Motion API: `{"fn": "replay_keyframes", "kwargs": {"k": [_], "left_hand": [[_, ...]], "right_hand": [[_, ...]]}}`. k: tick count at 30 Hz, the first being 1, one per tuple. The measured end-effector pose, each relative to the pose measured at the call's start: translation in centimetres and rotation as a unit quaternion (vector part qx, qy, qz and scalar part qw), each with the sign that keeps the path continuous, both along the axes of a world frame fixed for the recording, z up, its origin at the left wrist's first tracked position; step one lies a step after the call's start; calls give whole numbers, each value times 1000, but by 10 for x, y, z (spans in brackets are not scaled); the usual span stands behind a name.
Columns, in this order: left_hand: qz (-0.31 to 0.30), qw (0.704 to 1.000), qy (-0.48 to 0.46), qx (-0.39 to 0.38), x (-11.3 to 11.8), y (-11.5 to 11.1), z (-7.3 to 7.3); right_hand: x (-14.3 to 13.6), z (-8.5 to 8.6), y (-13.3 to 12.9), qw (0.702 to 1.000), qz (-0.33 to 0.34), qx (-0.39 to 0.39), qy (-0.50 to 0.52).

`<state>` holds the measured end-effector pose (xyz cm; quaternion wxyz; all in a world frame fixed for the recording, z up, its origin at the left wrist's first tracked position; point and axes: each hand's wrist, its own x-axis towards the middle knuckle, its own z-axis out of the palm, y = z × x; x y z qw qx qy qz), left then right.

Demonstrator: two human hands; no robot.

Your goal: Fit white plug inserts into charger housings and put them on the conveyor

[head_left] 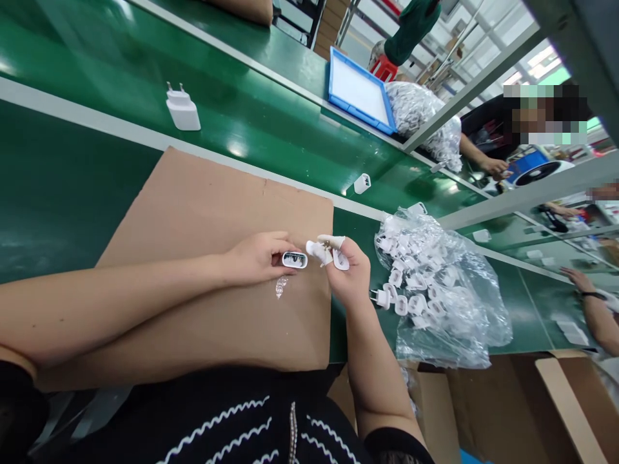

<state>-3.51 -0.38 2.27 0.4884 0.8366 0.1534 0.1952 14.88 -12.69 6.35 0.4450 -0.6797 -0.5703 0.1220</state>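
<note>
My left hand [258,258] is closed around a white charger housing [294,260], its open end turned to the right with circuit parts showing inside. Just to its right, my right hand [349,270] grips a white plug cap [341,259]; white covers sit on some of its fingertips. Both hands are above a brown cardboard sheet [213,206], a small gap between the two parts. A scrap of clear plastic [281,287] lies below the left hand. Right of my right hand, a clear plastic bag [464,316] spills many white plug caps [416,283].
Beyond the cardboard, a green conveyor belt [271,135] carries an assembled white charger [182,108] and a white housing [362,183]. A blue-rimmed tray [362,90] stands across it. Metal posts [483,84] rise at the right. Co-workers' hands [496,169] are farther right, above cardboard boxes [507,399].
</note>
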Motion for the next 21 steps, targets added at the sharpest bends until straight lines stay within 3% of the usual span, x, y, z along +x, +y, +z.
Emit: {"fn": "replay_keyframes", "kwargs": {"k": [5, 11, 16, 21], "left_hand": [[7, 1000, 4, -12, 3, 2, 4], [5, 1000, 3, -7, 3, 2, 6], [5, 1000, 4, -1, 4, 3, 3], [12, 998, -21, 64, -1, -3, 0]], "right_hand": [[-15, -2, -4, 990, 70, 60, -111], [-25, -10, -1, 975, 67, 56, -204], [-28, -5, 1, 957, 56, 31, -282], [-36, 0, 0, 930, 23, 33, -366]]}}
